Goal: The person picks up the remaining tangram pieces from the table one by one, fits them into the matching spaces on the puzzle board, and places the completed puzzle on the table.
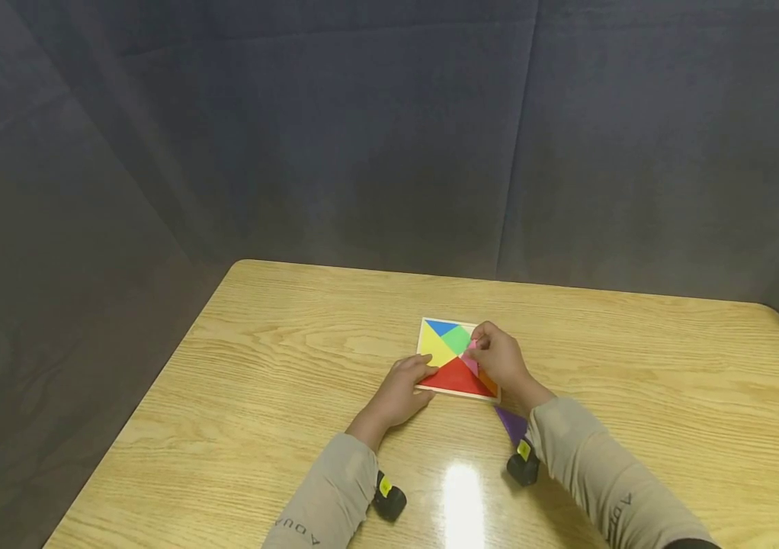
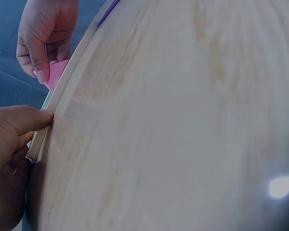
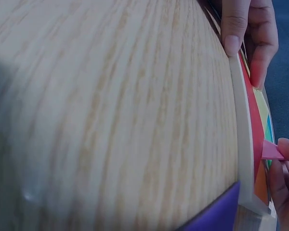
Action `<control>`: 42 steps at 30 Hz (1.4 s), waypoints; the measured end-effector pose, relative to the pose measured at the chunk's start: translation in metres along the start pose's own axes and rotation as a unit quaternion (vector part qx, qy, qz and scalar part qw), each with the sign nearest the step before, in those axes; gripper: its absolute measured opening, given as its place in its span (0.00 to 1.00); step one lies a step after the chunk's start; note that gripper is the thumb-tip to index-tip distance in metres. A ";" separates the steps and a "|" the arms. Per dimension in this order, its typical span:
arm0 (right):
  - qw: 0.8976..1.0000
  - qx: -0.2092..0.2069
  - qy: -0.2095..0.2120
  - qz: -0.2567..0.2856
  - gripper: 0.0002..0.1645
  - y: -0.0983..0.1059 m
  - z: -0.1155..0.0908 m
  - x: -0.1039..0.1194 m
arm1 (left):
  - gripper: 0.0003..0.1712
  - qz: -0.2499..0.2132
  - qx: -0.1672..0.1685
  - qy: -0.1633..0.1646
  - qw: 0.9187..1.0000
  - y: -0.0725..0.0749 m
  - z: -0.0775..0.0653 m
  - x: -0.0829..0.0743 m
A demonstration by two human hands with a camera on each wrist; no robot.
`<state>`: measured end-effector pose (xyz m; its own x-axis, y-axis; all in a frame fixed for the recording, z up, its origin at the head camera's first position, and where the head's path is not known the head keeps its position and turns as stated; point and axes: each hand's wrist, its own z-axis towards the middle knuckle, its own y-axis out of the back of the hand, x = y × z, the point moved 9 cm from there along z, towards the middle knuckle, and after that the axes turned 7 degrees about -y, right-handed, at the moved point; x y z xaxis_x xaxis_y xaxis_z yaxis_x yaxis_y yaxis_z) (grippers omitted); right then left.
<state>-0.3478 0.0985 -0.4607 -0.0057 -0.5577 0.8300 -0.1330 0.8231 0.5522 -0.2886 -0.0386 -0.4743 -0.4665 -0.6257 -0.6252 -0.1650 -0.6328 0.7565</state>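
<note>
A square tangram tray (image 1: pixel 456 394) with a pale wooden rim lies on the table. In it are a blue triangle (image 1: pixel 441 327), a green square (image 1: pixel 456 340), a yellow triangle (image 1: pixel 434 345), a red triangle (image 1: pixel 456 379) and an orange piece (image 1: pixel 488 383). My right hand (image 1: pixel 501 358) pinches a pink piece (image 3: pixel 271 150) between thumb and finger, tilted up over the tray's right side. With my left hand (image 1: pixel 399 390) I steady the tray's left front corner, thumb at the front rim and fingers resting on top. A purple triangle (image 1: pixel 512 424) lies outside the tray, partly hidden by the right sleeve.
The wood-grain table (image 1: pixel 259 366) spreads out around the tray. Behind it hangs a dark grey curtain (image 1: pixel 362 152). Black wrist cameras hang below both sleeves, the right one (image 1: pixel 523 465) close to the purple triangle.
</note>
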 end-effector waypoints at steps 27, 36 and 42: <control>0.995 0.014 -0.001 -0.101 0.15 0.003 0.003 0.002 | 0.21 0.002 -0.005 -0.002 1.000 0.000 0.002 0.001; 0.994 0.020 -0.013 -0.102 0.17 0.000 0.003 -0.002 | 0.21 -0.001 -0.005 0.000 1.000 -0.001 0.001 0.001; 0.994 0.008 -0.006 -0.113 0.18 -0.001 0.003 0.000 | 0.21 -0.003 -0.006 0.003 1.000 0.000 0.002 0.002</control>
<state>-0.3507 0.0976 -0.4613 0.0147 -0.7288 0.6845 -0.1473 0.6756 0.7224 -0.2913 -0.0388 -0.4752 -0.4603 -0.6240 -0.6315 -0.1577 -0.6426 0.7498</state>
